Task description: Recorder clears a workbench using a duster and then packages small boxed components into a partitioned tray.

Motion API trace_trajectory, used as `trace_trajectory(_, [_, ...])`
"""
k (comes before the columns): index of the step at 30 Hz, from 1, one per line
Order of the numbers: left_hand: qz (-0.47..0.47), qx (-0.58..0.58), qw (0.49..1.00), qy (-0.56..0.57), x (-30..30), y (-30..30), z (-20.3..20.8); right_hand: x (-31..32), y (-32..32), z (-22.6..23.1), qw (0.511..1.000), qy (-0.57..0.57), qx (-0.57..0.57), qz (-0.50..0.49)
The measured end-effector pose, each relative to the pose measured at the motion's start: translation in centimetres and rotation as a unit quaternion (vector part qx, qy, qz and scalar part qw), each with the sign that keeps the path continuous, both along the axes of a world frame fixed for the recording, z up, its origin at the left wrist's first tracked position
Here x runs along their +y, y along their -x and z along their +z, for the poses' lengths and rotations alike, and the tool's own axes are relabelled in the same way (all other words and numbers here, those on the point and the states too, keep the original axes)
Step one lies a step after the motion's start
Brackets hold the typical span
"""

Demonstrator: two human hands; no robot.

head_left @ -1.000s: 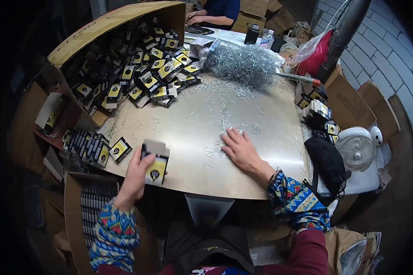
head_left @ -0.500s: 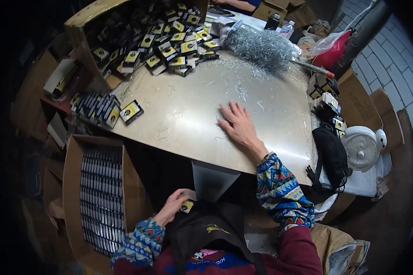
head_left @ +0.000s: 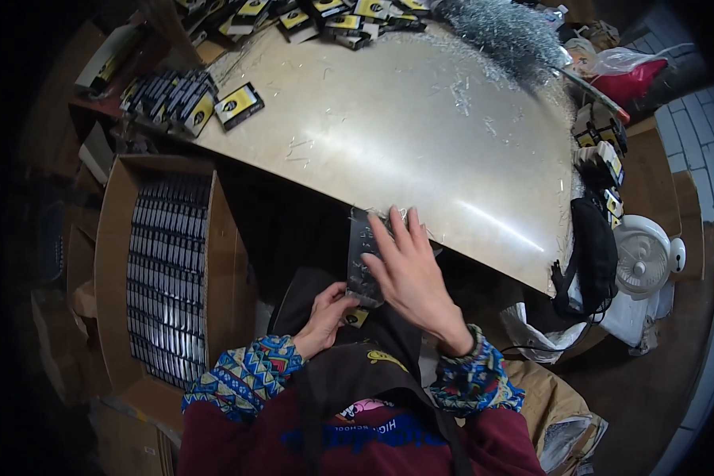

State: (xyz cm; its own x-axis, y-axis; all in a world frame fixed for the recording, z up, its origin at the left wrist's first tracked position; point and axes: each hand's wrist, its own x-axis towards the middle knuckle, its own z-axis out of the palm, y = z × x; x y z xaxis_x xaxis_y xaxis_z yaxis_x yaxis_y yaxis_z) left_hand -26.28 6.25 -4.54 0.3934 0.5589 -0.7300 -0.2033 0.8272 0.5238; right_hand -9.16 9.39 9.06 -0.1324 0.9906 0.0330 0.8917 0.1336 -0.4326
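Note:
My left hand point(head_left: 324, 320) is closed in front of my apron, with a small black-and-yellow box point(head_left: 356, 317) at its fingertips, partly hidden. Its thumb and fingers also meet the near end of a dark grey, narrow bin-like thing point(head_left: 360, 266) dotted with clear bits below the table edge; whether they grip it I cannot tell. My right hand point(head_left: 417, 278) has its fingers spread, reaching over the right side of that grey thing to the table's front edge. A few clear slivers show at its fingertips.
The metal-topped table point(head_left: 357, 119) bears a heap of yellow-and-black boxes point(head_left: 325, 20), stacked boxes point(head_left: 170, 99), one lone box point(head_left: 239, 105) and a pile of clear scraps point(head_left: 504, 40). A carton point(head_left: 218, 238) of packed rows stands left. A black bag point(head_left: 591, 254) and white fan point(head_left: 642, 255) sit right.
My right hand has come off the tabletop, back to the front edge beside my left hand. My left hand has moved up and right. The view has tilted down toward my lap.

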Motion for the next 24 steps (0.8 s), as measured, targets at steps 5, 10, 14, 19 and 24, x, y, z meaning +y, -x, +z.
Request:
trace_trajectory(5, [-0.023, -0.036, 0.995, -0.091, -0.1, 0.8, -1.0, -1.3, -1.2, -0.3, 0.964, -0.021, 0.256, -0.074])
trace_trajectory(10, [-0.243, 0.214, 0.877, -0.354, -1.2, 0.8, -0.3, -3.0, 0.7, -5.4, 0.987, -0.047, 0.151, -0.012])
trace_trajectory(14, [-0.211, 0.258, 0.819, -0.466, -1.8, 0.9, -2.5, -6.3, 2.9, -8.6, 0.992, 0.020, 0.070, 0.100])
trace_trajectory(19, [-0.241, 0.295, 0.763, -0.522, -1.2, 2.4, -0.9, -7.1, 3.1, -8.1, 0.984, 0.065, 0.123, 0.108])
trace_trajectory(24, [-0.236, 0.294, 0.775, -0.508, -0.2, 5.3, -0.6, -6.0, 2.4, -5.1, 0.965, 0.086, 0.222, 0.107])
